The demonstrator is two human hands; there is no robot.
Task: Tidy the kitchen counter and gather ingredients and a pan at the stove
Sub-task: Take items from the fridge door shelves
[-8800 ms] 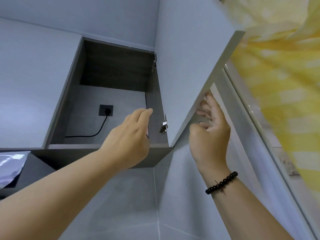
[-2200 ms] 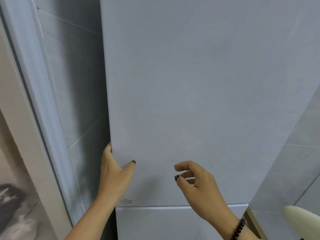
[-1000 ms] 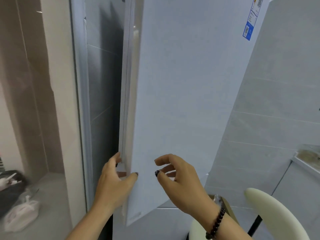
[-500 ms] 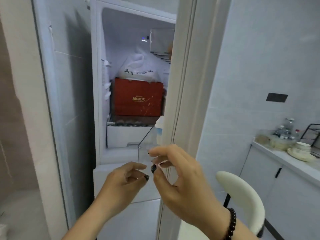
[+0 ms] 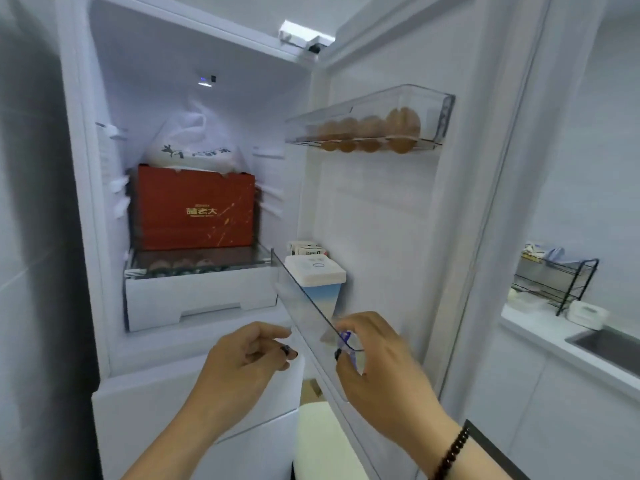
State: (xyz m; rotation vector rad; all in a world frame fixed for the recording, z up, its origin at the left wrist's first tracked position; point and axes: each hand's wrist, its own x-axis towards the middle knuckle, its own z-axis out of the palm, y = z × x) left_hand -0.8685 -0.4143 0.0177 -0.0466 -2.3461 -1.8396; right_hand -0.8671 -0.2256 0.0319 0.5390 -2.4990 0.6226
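Observation:
The fridge stands open in front of me, its door (image 5: 381, 209) swung out to the right. A clear upper door shelf holds a row of brown eggs (image 5: 367, 128). The lower clear door shelf (image 5: 298, 299) holds a white-lidded blue carton (image 5: 317, 277) and small cartons behind it. Inside sit a red box (image 5: 194, 213) with a white bag (image 5: 194, 147) on top, above a white drawer (image 5: 197, 299). My left hand (image 5: 246, 365) hovers before the fridge, loosely curled and holding nothing. My right hand (image 5: 377, 368) curls at the lower shelf's near corner, by something small and blue; any grip is unclear.
To the right runs a white counter (image 5: 533, 332) with a sink (image 5: 609, 344), a black dish rack (image 5: 554, 282) and a small white container (image 5: 587, 315). A white chair back (image 5: 322, 438) stands low between the fridge body and the door.
The fridge door has swung fully open to the right, showing the eggs and door shelves. Both hands have come off the door edge; my right hand has moved to the lower door shelf.

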